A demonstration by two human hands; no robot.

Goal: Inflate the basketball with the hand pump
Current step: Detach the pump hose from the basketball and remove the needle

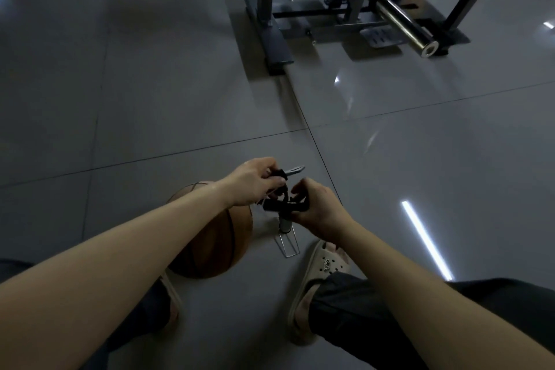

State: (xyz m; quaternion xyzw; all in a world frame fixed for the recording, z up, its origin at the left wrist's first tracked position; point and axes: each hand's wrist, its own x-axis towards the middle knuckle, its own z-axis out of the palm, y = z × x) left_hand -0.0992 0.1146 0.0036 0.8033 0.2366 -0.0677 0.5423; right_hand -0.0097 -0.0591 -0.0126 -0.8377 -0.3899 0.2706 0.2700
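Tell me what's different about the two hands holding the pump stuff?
The left hand pinches the small black hose connector with a silver lever; the right hand grips the black plastic pump handle. The left hand is held over the round brown basketball; the right hand is over the upright grey metal pump tube. Both curl around pump parts.

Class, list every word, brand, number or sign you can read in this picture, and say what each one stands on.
Nothing here can be read for certain.
Small script mark on the sandal: too small and blurred to read.
On the basketball: no lettering shows.
On the hand pump: no lettering shows.
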